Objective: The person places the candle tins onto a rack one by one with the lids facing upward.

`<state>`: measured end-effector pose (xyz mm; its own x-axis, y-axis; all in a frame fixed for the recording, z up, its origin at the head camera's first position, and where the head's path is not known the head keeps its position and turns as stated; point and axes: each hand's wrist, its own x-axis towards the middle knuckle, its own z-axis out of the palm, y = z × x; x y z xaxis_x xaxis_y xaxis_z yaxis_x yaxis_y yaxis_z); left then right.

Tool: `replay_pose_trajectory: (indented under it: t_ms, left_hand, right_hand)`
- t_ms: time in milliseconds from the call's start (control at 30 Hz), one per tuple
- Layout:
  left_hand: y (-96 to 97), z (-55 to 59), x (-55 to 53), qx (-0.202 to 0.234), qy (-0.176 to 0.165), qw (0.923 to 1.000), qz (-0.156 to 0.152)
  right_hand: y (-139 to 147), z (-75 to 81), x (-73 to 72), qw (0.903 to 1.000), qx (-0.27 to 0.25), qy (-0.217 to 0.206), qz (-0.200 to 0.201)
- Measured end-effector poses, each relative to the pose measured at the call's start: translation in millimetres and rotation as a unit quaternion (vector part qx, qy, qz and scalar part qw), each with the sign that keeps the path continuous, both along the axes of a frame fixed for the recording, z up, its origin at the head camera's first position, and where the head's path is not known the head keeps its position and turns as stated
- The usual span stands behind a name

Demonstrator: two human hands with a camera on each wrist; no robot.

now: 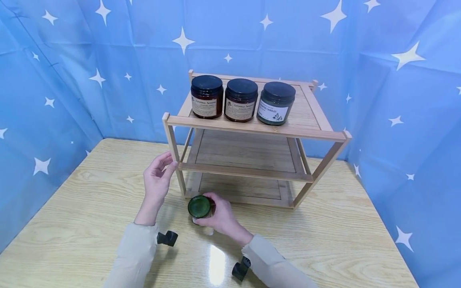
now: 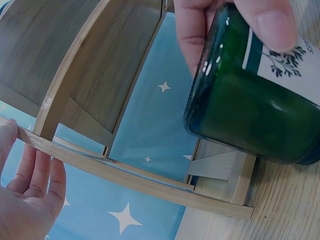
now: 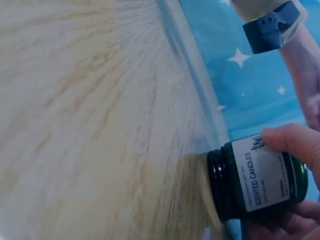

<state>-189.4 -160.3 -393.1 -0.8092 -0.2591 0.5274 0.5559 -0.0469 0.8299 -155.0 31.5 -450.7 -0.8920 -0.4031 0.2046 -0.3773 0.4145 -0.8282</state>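
Observation:
My right hand (image 1: pixel 224 216) grips a green glass candle jar (image 1: pixel 199 206) with a white label, low in front of the wooden rack (image 1: pixel 248 172). The jar is upside down: its green base faces up in the head view, and the black lid (image 3: pixel 218 185) points toward the table in the right wrist view. My left hand (image 1: pixel 157 178) holds the rack's left front post, thumb at the front and fingers behind, as the left wrist view also shows. Three dark-lidded candle jars stand in a row on the top shelf: two brown ones (image 1: pixel 207 98) and a green one (image 1: pixel 275 104).
The rack has three levels, with the middle shelf (image 1: pixel 245 150) and bottom shelf (image 1: pixel 241 186) below the jars. It stands on a light wood-grain table (image 1: pixel 90 224). A blue curtain with white stars (image 1: pixel 144 60) hangs behind and at both sides.

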Motion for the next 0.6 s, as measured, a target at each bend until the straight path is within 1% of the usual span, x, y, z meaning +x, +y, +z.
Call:
replay_pose_trajectory:
  t_ms: [167,300,467,600]
  left_hand:
    - [-1.0,-0.9,0.0,-0.015,0.0,0.9999,0.001]
    - [-0.9,-1.0,-0.1,-0.021,0.0,0.9998,0.002]
    - [-0.5,-0.4,-0.3,-0.016,-0.001,0.9999,0.004]
    - [-0.1,0.0,-0.3,-0.011,-0.003,0.9999,0.007]
  right_hand:
    - [1,0.1,-0.7,0.9999,-0.01,-0.002,-0.011]
    - [2,1.5,-1.2,0.9998,-0.017,-0.007,-0.012]
    - [3,7.3,-0.6,0.9996,-0.029,0.001,-0.004]
    - [5,14.1,1.2,0.9993,-0.038,-0.005,-0.005]
